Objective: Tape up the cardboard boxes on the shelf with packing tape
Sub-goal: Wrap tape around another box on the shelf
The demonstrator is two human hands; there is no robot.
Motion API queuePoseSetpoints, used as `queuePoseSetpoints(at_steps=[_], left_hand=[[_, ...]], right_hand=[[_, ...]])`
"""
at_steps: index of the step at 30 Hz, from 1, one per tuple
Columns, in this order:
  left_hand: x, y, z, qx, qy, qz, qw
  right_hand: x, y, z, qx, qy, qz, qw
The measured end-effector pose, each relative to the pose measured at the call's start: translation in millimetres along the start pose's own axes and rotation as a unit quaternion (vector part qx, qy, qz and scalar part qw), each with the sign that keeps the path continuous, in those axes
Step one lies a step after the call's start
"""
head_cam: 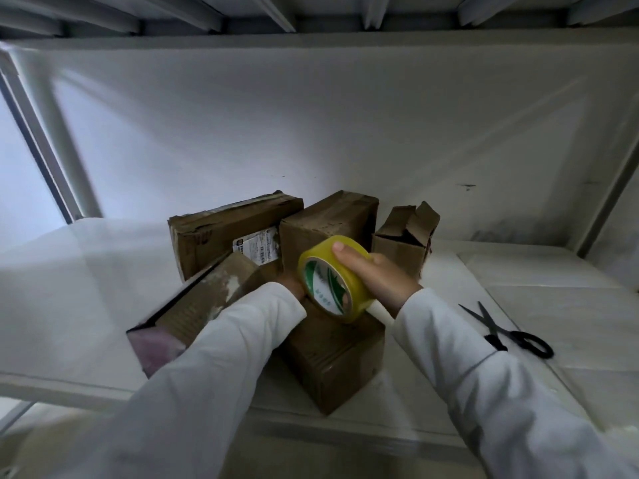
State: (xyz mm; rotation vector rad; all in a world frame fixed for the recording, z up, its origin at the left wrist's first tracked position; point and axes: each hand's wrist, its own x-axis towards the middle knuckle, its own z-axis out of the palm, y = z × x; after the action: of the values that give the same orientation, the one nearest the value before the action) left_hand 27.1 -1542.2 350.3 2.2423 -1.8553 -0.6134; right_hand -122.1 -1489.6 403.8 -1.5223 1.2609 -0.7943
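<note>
Tape roll (331,279) clasped in right grip (375,276), strip drawn over front-edge box (332,354) for sealing; left grip (292,283) hidden, state unclear.

and here's the white shelf (570,326), with a huddle of brown cardboard boxes (332,368) sitting on it around the middle, pressed up against one another. off at the back right of the cluster stands a small box (397,243) with its flaps up, and black scissors (508,331) lie flat to the right, well apart from the boxes.
</note>
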Motion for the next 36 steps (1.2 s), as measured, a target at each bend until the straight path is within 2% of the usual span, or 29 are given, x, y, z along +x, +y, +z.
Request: queuePoseSetpoints(at_steps=[4, 6, 8, 11, 15, 17, 19, 21, 24, 27, 29, 31, 34, 36], left_hand=[[-5.8, 3.0, -4.2, 0.084, 0.003, 0.014, 0.996], [-7.7, 3.0, -5.0, 0.076, 0.021, 0.027, 0.996], [-6.4, 0.8, -5.2, 0.057, 0.019, 0.031, 0.998], [-6.7, -0.4, -7.4, -0.052, 0.022, 0.013, 0.998], [-12.8, 4.9, -9.4, -0.084, 0.026, -0.005, 0.996], [-17.4, 8.4, -10.7, -0.082, 0.021, -0.016, 0.996], [-21.7, 12.0, -14.4, -0.050, 0.014, -0.029, 0.998], [-27.2, 16.6, -15.5, 0.032, 0.007, -0.017, 0.999], [-33.5, 24.7, -13.2, 0.212, 0.061, 0.064, 0.973], [-44.6, 45.7, -1.3, 0.264, 0.052, 0.158, 0.950], [-53.1, 62.0, 12.6, 0.220, -0.005, 0.216, 0.951], [-58.6, 66.4, 25.8, 0.125, -0.050, 0.241, 0.961], [-58.2, 47.4, 32.5, 0.014, -0.007, 0.232, 0.973], [-54.3, 34.2, 27.1, 0.019, 0.025, 0.193, 0.981]], right_hand=[[-1.5, -14.7, -2.7, -0.086, -0.016, 0.050, 0.995], [-5.7, -19.7, -7.8, -0.128, -0.026, 0.074, 0.989], [-16.1, -24.6, -17.6, -0.171, -0.041, 0.092, 0.980], [-38.4, -23.1, -36.8, -0.214, -0.073, 0.129, 0.966], [-55.8, 1.6, -46.4, -0.319, -0.078, 0.193, 0.925], [-56.3, 15.5, -43.8, -0.323, -0.071, 0.213, 0.919], [-55.4, 24.3, -38.3, -0.297, -0.073, 0.227, 0.925], [-54.8, 29.9, -33.0, -0.282, -0.072, 0.228, 0.929], [-53.9, 32.8, -28.4, -0.283, -0.066, 0.222, 0.931], [-54.1, 29.7, -26.5, -0.298, -0.063, 0.222, 0.926], [-55.1, 26.3, -26.1, -0.315, -0.065, 0.211, 0.923], [-56.8, 23.3, -26.1, -0.319, -0.069, 0.200, 0.924], [-57.5, 22.3, -27.6, -0.322, -0.072, 0.207, 0.921], [-56.5, 22.9, -28.6, -0.325, -0.075, 0.218, 0.917]])
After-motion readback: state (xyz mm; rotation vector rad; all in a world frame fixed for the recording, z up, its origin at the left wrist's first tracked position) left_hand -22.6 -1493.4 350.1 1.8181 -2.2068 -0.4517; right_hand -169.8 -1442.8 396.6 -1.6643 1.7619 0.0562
